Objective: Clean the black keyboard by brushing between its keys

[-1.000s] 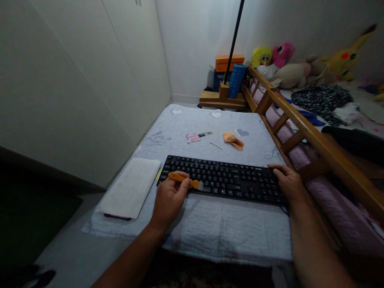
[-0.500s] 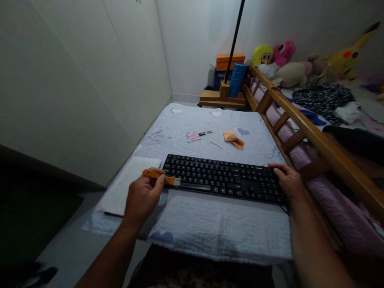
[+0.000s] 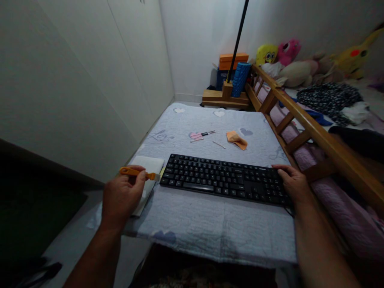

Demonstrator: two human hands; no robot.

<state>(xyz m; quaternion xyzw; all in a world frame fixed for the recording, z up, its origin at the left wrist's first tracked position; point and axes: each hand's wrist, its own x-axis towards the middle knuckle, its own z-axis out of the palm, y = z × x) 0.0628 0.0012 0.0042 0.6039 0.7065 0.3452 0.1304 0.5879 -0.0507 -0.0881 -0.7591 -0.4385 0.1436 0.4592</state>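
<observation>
A black keyboard (image 3: 207,176) lies on the pale blue cloth of the table (image 3: 192,216). My left hand (image 3: 124,194) pinches an orange-handled brush (image 3: 138,173); its pale bristles point right, just short of the keyboard's left end. With its fingers around the keyboard's right end, my right hand (image 3: 292,182) grips that edge. Beyond the keyboard lie an orange cloth (image 3: 237,140), a cotton swab (image 3: 219,144), another swab (image 3: 197,140) and a small black-and-pink tool (image 3: 205,134).
White folded material (image 3: 147,161) lies at the table's left, partly behind my left hand. A wooden bed rail (image 3: 300,124) runs along the right side, with plush toys (image 3: 267,55) behind it. A white cabinet (image 3: 120,72) stands at the left.
My left hand has moved left with the brush, taking the bristles off the keyboard's lower left keys. My right hand keeps its hold on the right end. The view has shifted slightly.
</observation>
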